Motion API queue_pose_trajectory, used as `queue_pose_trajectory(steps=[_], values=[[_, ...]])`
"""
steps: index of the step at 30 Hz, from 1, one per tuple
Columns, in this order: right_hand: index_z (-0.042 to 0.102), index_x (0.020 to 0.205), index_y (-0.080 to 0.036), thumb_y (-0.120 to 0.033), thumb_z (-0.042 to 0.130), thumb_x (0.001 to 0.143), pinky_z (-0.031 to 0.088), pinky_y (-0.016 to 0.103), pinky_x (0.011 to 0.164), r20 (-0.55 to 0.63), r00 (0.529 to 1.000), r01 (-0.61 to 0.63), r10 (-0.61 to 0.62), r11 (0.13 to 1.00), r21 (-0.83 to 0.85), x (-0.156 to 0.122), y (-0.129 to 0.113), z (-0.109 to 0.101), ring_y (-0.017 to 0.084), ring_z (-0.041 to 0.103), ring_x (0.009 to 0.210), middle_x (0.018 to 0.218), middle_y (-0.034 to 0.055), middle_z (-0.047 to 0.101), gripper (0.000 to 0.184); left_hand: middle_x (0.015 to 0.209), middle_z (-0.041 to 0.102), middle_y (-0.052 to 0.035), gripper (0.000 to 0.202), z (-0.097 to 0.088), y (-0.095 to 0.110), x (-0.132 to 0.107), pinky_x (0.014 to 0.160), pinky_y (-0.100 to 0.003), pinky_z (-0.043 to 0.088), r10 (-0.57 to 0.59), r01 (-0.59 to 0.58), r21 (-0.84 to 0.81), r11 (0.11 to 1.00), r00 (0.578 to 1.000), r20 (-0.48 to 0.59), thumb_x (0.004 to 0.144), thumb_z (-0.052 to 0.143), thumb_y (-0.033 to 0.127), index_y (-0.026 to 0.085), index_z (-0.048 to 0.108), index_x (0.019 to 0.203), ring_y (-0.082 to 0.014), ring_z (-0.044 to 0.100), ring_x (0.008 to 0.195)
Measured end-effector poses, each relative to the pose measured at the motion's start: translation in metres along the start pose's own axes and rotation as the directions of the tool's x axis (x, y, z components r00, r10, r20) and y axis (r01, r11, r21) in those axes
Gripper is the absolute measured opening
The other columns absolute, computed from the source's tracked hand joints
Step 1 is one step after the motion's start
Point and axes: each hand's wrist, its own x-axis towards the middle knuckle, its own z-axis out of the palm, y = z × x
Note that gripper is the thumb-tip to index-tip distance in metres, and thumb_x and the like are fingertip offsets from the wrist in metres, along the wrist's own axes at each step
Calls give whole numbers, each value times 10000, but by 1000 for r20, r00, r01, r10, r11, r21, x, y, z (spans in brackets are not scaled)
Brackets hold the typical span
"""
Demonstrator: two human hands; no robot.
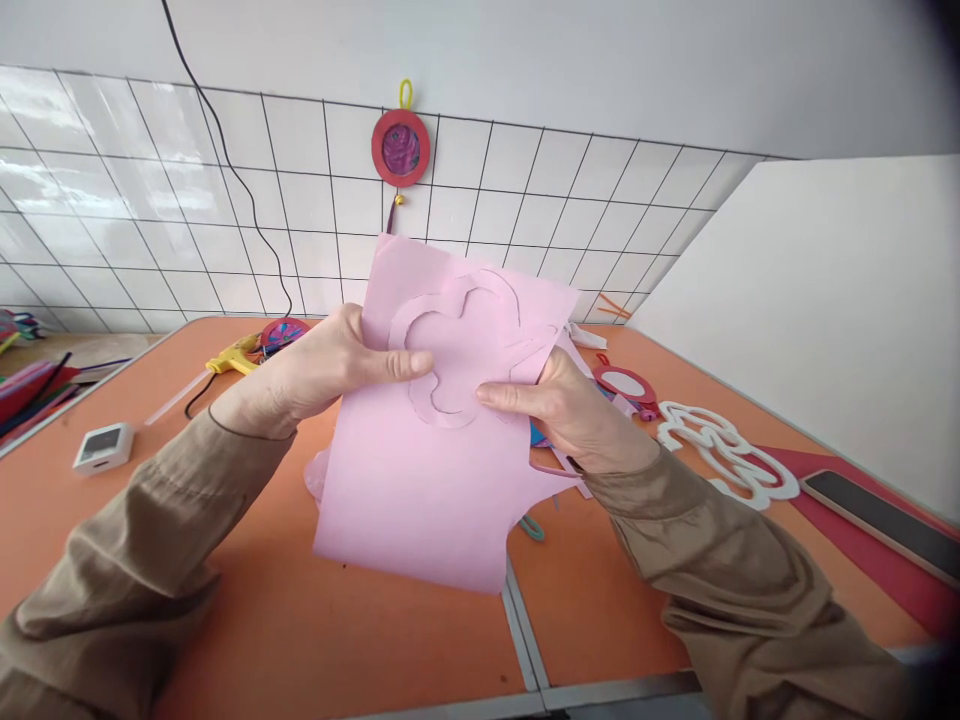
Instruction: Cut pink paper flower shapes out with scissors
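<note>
A pink sheet of paper (pixel 420 490) is held up over the table between my two hands. A cloud-like band with a scalloped outline (pixel 409 320) is cut into or lies against its upper half. My left hand (pixel 337 360) grips the sheet's left side, thumb on the front and fingers hidden behind. On the right side my right hand (pixel 559 400) pinches the paper the same way, its thumb pointing at the shape's lower edge. The sheet's lower right edge is cut away in a curve.
White scalloped cut-outs (pixel 727 450) lie at the right beside a dark phone (pixel 885 520) on red sheet material. A yellow glue gun (pixel 234 355) and a small white box (pixel 103 448) are at the left. A round red ornament (pixel 401 148) hangs on the tiled wall.
</note>
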Motion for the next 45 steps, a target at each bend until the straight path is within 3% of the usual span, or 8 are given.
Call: queue_pose_trajectory(steps=[16, 24, 29, 32, 35, 39, 42, 45], values=[[708, 945, -213, -343, 881, 656, 615, 377, 805, -30, 999, -34, 33, 999, -34, 2, 5, -3, 236, 713, 906, 909, 23, 751, 362, 987, 796, -96, 321, 1, -2, 1, 778, -408, 641, -45, 42, -59, 997, 998, -43, 622, 919, 236, 180, 791, 911, -337, 744, 982], [532, 555, -226, -610, 796, 723, 496, 295, 498, 4, 997, -78, 78, 994, -79, 2, 2, -7, 136, 503, 524, 547, -24, 535, 495, 991, 801, -84, 385, -8, 3, -1, 767, -405, 654, -8, -3, -63, 998, 986, -164, 585, 929, 221, 175, 788, 940, -354, 747, 981], [697, 705, -176, -764, 658, 747, 484, 279, 488, -17, 989, -145, 145, 989, -31, 12, 6, -25, 157, 601, 537, 627, 43, 673, 592, 1020, 798, -86, 447, -15, 11, -4, 812, -423, 650, 42, -67, -94, 993, 967, -251, 582, 926, 197, 159, 772, 1000, -358, 732, 1016], [712, 749, -164, -614, 697, 790, 488, 257, 528, -98, 982, -174, 160, 973, -150, 18, 14, -39, 156, 650, 583, 655, 44, 702, 453, 1069, 795, -77, 495, -20, 16, -9, 881, -443, 636, 87, -116, -79, 990, 949, -302, 595, 932, 206, 155, 757, 1055, -365, 708, 1069], [686, 707, -179, -397, 718, 784, 493, 273, 552, 92, 947, -222, 307, 837, -499, 21, 22, -40, 161, 644, 572, 629, 13, 691, 233, 1121, 780, -87, 480, -30, 22, -15, 996, -461, 582, 238, -227, 77, 971, 872, -427, 651, 920, 226, 113, 740, 1081, -368, 665, 1150], [690, 793, -194, -296, 676, 771, 469, 291, 622, 262, 828, -27, 495, 503, -864, 16, 32, -21, 205, 683, 730, 778, 32, 739, 105, 1192, 740, -75, 528, -50, 26, -17, 1128, -456, 469, 377, -315, 209, 926, 790, -482, 684, 893, 154, 44, 690, 1159, -339, 590, 1261], [663, 858, -195, -253, 694, 739, 396, 296, 631, 253, 809, 127, 531, 262, -957, 8, 42, -5, 249, 674, 896, 950, 72, 728, 136, 1129, 747, -62, 531, -61, 21, -14, 1104, -445, 500, 396, -360, 170, 917, 787, -473, 685, 880, 121, 23, 676, 1165, -308, 626, 1204], [632, 1015, -196, -257, 665, 772, 356, 301, 613, 224, 804, 174, 550, 142, -974, 3, 49, -1, 276, 661, 987, 1082, 108, 692, 253, 1088, 768, -51, 466, -65, 13, -8, 1042, -421, 538, 313, -307, 92, 947, 828, -466, 649, 901, 159, 72, 718, 1069, -330, 638, 1179]])
